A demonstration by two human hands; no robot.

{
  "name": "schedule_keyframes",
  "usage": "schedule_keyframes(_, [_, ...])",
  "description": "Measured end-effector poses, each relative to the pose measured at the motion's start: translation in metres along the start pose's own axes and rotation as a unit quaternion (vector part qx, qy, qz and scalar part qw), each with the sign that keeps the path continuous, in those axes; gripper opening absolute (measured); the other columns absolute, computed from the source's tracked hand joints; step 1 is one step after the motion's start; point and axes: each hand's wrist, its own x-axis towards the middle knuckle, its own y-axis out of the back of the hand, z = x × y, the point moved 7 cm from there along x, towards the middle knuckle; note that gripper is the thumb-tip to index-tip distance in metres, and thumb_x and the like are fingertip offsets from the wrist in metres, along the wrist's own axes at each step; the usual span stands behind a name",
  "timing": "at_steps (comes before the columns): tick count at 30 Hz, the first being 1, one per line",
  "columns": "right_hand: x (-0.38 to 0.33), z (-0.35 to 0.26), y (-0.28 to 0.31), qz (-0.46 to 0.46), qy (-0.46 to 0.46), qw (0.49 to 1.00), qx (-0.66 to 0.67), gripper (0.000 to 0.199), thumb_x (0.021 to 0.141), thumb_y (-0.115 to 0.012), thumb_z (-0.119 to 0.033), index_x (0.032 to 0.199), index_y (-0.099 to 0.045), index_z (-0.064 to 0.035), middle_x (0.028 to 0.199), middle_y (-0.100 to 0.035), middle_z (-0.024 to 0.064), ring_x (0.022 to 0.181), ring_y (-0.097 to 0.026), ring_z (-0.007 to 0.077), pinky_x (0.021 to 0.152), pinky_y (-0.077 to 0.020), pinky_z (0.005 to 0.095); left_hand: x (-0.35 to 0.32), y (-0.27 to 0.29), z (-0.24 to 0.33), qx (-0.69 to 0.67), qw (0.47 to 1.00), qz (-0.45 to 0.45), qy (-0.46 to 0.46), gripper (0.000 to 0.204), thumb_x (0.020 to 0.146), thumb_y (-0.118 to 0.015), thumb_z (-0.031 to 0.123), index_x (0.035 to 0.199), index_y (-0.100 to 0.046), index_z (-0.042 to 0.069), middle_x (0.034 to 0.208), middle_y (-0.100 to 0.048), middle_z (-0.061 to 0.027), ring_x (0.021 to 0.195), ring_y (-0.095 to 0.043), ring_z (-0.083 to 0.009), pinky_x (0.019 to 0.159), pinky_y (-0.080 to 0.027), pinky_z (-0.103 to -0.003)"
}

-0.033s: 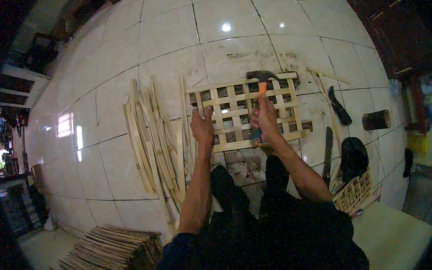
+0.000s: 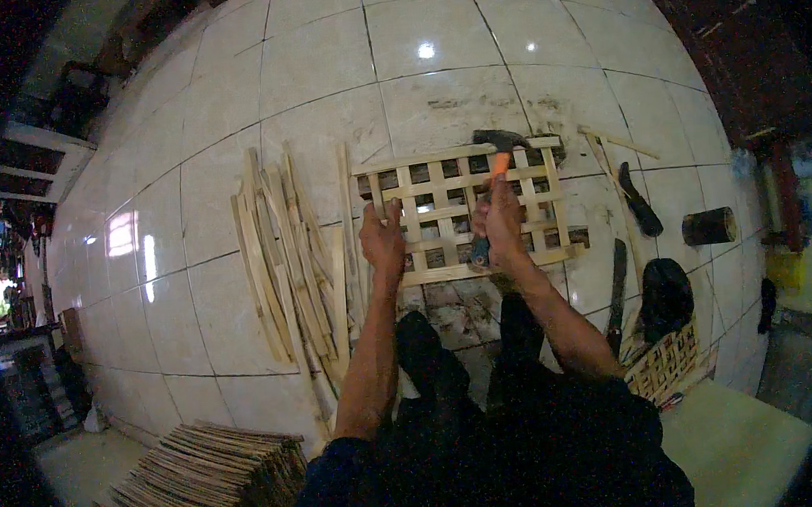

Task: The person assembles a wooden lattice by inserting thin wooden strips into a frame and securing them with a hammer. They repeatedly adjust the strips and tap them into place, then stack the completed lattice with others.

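A pale wooden lattice panel lies flat on the tiled floor in front of my knees. My left hand rests on its left part, fingers spread over the slats. My right hand grips a hammer with an orange and dark handle; its dark steel head sits over the panel's top right edge. My legs in dark trousers are folded below the panel.
Loose wooden slats lie fanned out left of the panel. A stack of thin strips sits at lower left. On the right lie a long blade, a dark knife, a short cylinder, a dark bag and a small lattice piece.
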Motion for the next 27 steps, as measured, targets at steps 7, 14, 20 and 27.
schedule_keyframes(7, [0.012, 0.037, -0.021, -0.028, -0.068, 0.992, -0.1, 0.041, 0.097, -0.038, -0.054, 0.099, -0.047, -0.0136, 0.059, -0.037, -0.0042, 0.043, -0.034, 0.0063, 0.037, -0.0294, 0.0243, 0.0, -0.002, 0.005, 0.046, 0.998, 0.002, 0.048, 0.065, 0.08, -0.058, 0.064, 0.08, -0.054, -0.001, 0.072, -0.059, -0.0226, 0.068, -0.058, -0.0386, 0.062, -0.044, -0.05])
schedule_keyframes(14, [0.015, 0.008, -0.022, 0.048, 0.048, 0.997, -0.048, 0.041, 0.098, -0.037, -0.051, 0.09, -0.047, -0.0117, 0.056, -0.038, -0.004, 0.043, -0.037, 0.0062, 0.037, -0.0312, 0.0243, 0.006, -0.003, 0.006, 0.06, 0.995, 0.076, 0.029, 0.064, 0.079, -0.059, 0.064, 0.079, -0.051, 0.001, 0.072, -0.059, -0.0228, 0.069, -0.059, -0.04, 0.062, -0.045, -0.05])
schedule_keyframes(20, [0.043, 0.009, -0.017, -0.016, 0.115, 0.948, -0.297, 0.041, 0.099, -0.036, -0.047, 0.092, -0.046, -0.0079, 0.058, -0.04, 0.0001, 0.047, -0.042, 0.0117, 0.042, -0.0354, 0.0291, 0.007, -0.003, 0.006, 0.084, 0.992, 0.008, 0.092, 0.063, 0.08, -0.059, 0.064, 0.08, -0.05, 0.002, 0.073, -0.061, -0.0223, 0.07, -0.061, -0.0402, 0.062, -0.046, -0.051])
schedule_keyframes(27, [0.014, -0.026, -0.043, -0.023, 0.339, 0.779, -0.527, 0.04, 0.101, -0.036, -0.036, 0.095, -0.048, 0.0018, 0.056, -0.051, 0.017, 0.049, -0.053, 0.0346, 0.047, -0.0389, 0.045, 0.007, -0.011, 0.004, 0.079, 0.994, 0.039, 0.064, 0.059, 0.081, -0.059, 0.061, 0.082, -0.051, 0.003, 0.069, -0.061, -0.0204, 0.064, -0.061, -0.0404, 0.059, -0.045, -0.051])
